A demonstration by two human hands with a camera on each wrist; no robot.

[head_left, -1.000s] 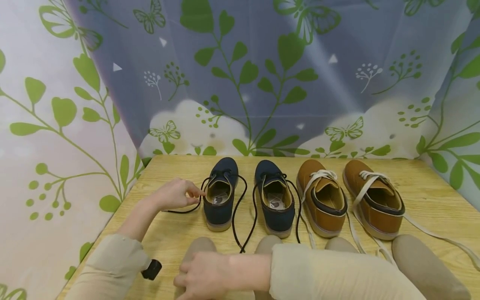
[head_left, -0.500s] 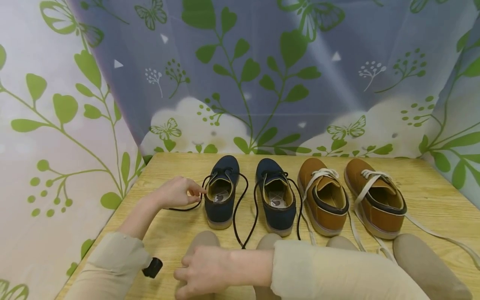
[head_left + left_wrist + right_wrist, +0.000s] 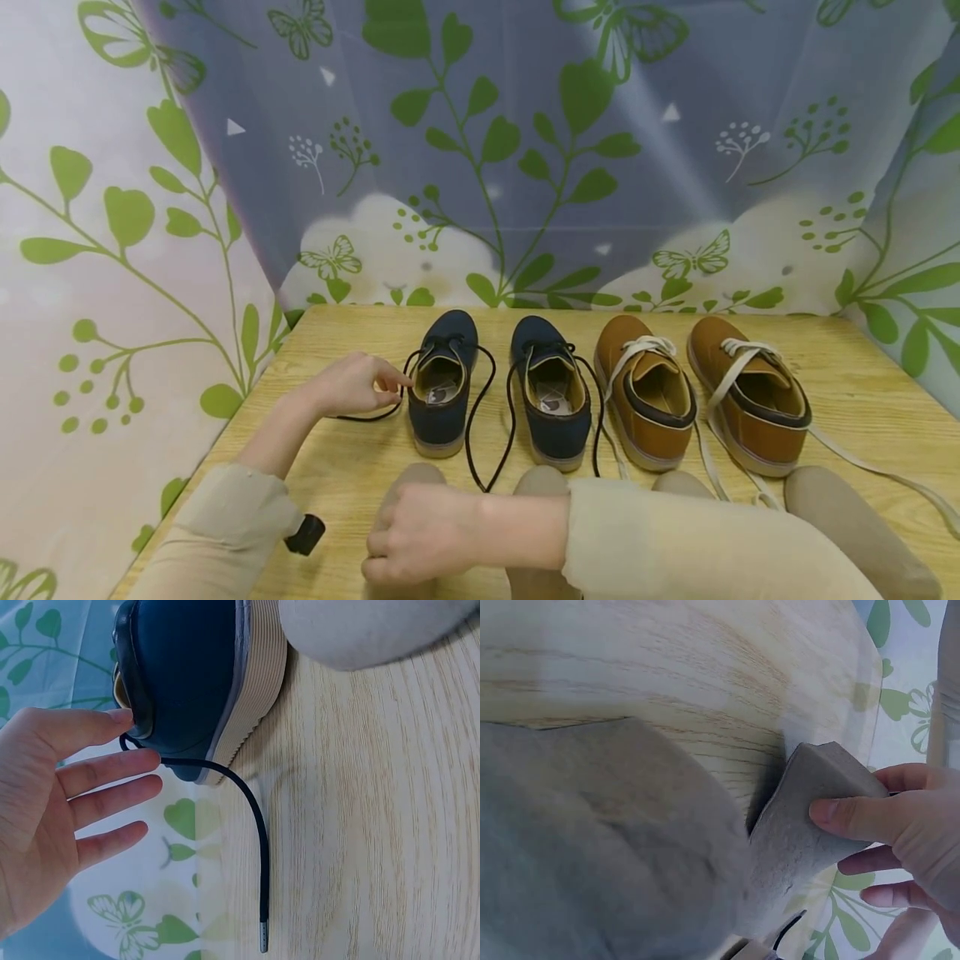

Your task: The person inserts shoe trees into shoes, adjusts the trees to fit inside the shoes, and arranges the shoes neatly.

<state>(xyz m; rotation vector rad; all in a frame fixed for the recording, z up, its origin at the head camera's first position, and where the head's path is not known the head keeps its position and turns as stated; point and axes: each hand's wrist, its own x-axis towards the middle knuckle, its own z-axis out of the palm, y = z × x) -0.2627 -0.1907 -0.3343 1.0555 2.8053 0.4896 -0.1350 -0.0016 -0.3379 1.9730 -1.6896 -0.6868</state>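
A navy shoe [image 3: 438, 421] with black laces stands on the wooden table, its heel towards me. Beside its left edge is my left hand [image 3: 360, 383]. In the left wrist view the fingers of that left hand [image 3: 45, 791] are nearly straight; the thumb tip lies at the shoe's collar and the index finger by the black lace [image 3: 259, 832]. Lower down, my right hand [image 3: 431, 533] grips a grey moulded-pulp shoe insert [image 3: 412, 477]. The right wrist view shows the thumb of the right hand [image 3: 922, 832] pressing on the narrow end of this insert [image 3: 810, 795].
A second navy shoe [image 3: 557, 429] stands to the right, then two brown shoes [image 3: 652, 437] with loose white laces. More grey inserts [image 3: 855, 525] lie in front of the shoes, partly under my right sleeve [image 3: 675, 533]. A patterned cloth [image 3: 495, 192] hangs behind the table.
My right hand has shifted a little to the right, and the grey insert in it has moved the same way. The left hand keeps its place beside the navy shoe.
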